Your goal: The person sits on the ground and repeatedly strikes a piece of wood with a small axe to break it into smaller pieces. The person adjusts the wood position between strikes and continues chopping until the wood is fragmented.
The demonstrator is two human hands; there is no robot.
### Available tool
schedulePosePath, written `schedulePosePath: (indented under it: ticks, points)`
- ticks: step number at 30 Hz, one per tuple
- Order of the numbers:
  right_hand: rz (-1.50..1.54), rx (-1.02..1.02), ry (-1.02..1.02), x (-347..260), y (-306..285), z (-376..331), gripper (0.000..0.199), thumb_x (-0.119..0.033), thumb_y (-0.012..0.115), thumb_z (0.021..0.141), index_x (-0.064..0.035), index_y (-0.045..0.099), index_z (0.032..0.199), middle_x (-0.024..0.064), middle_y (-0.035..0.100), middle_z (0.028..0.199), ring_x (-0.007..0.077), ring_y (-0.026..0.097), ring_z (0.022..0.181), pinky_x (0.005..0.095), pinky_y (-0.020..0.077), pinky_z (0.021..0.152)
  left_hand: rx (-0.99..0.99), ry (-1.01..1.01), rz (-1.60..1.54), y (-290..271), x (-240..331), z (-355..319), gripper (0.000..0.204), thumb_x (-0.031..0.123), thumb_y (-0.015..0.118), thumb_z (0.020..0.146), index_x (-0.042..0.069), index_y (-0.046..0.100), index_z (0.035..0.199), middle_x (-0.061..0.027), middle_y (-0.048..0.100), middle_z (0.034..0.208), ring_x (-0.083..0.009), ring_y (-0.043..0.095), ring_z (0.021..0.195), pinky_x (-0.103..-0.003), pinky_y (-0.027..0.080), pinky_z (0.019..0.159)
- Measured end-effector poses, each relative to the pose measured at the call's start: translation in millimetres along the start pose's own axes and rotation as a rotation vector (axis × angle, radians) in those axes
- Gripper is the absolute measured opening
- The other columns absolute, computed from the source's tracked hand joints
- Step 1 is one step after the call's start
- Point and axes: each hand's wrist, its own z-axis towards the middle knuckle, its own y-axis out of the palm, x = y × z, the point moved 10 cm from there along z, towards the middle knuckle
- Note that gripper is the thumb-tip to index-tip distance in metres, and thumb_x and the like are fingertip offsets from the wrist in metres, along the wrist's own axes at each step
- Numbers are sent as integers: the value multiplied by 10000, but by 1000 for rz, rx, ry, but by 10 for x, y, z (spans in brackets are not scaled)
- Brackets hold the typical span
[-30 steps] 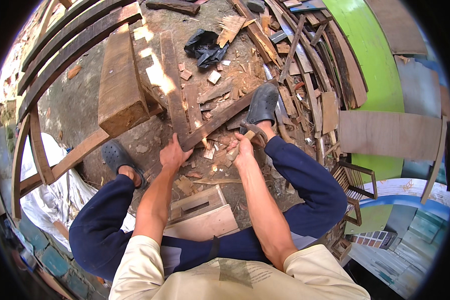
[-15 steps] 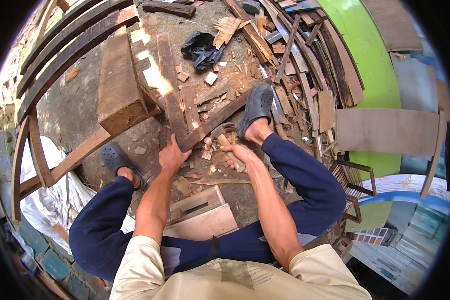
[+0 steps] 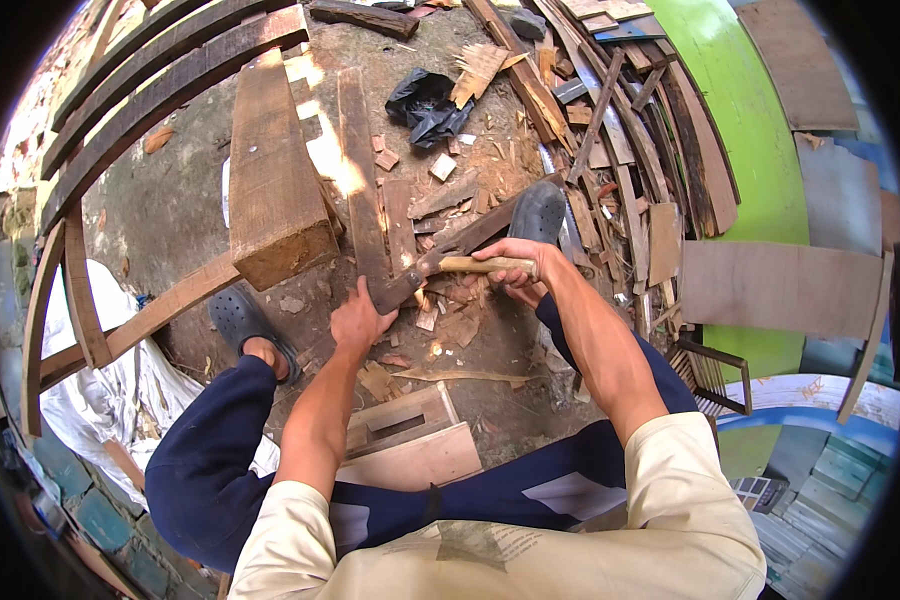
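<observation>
On dirt floor betw. 2 shoes: R hand (image 3: 518, 262) grip round 1 hatchet (image 3: 440, 272), L hand (image 3: 358, 322) on 1 plank (image 3: 450, 250).

Outdoor work yard, daylight. Ground (image 3: 170, 210): bare packed earth, littered with wood chips and offcuts; one bright sun patch (image 3: 325, 160) near the upper middle. Upper left: long curved dark timbers (image 3: 160, 80) lying side by side. Centre left: thick squared beam (image 3: 270, 170). Upper right: heap of thin slats and scrap boards (image 3: 620, 150). Beside it, a crumpled black plastic bag (image 3: 425, 100). Right: bright green curved surface (image 3: 760, 130), with a flat brown panel (image 3: 780, 285) against it. Lower left: white sheeting (image 3: 90, 400).
</observation>
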Motion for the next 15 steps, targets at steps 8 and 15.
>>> schedulePosePath:
  ticks: [8, 15]
  points:
    - [8, 268, -1, -25, 92, -105, 366, -324, 493, 1021, -63, 542, 1274, -2, 539, 662, 26, 413, 387, 159, 371, 295, -13, -10, -7, -14, -18, -26, 989, 610, 730, 760, 76, 304, 1474, -158, 651, 1167, -310, 702, 961, -434, 579, 782]
    - [199, 357, -137, 14, 345, 50, 241, -321, 477, 1024, -147, 539, 1178, -12, 528, 674, 35, 442, 437, 167, 382, 344, -34, -26, 12, 0, -26, -53, 986, 619, 723, 764, 87, 307, 1482, -148, 653, 1158, -293, 698, 981, -423, 576, 790]
